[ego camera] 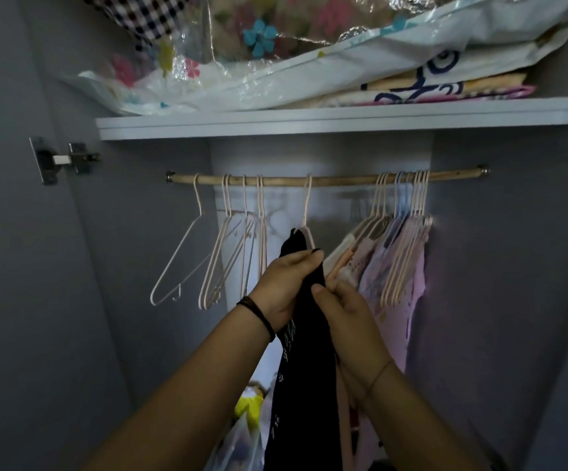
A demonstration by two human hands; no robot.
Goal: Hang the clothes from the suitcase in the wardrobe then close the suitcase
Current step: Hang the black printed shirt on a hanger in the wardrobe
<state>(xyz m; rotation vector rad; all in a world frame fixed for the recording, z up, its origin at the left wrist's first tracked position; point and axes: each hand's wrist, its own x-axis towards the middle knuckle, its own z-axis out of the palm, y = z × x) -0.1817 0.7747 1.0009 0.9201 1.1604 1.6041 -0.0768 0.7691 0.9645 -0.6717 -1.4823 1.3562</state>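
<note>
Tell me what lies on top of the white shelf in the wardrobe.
On the shelf lie clear plastic bags holding flowered cloth, and folded cream cloth with dark blue marks beneath them. Whatever is behind these bags is covered.

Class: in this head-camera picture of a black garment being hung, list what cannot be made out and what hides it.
Head view:
- Suitcase: outside the frame.
- Black garment: hem cut off by the bottom edge.
- Hanger: shoulders covered by the garment and left hand.
- Right hand: fingers mostly behind the garment.
- Print: too small and blurred to read.
- Yellow item below: too dim and blurred to identify.
</note>
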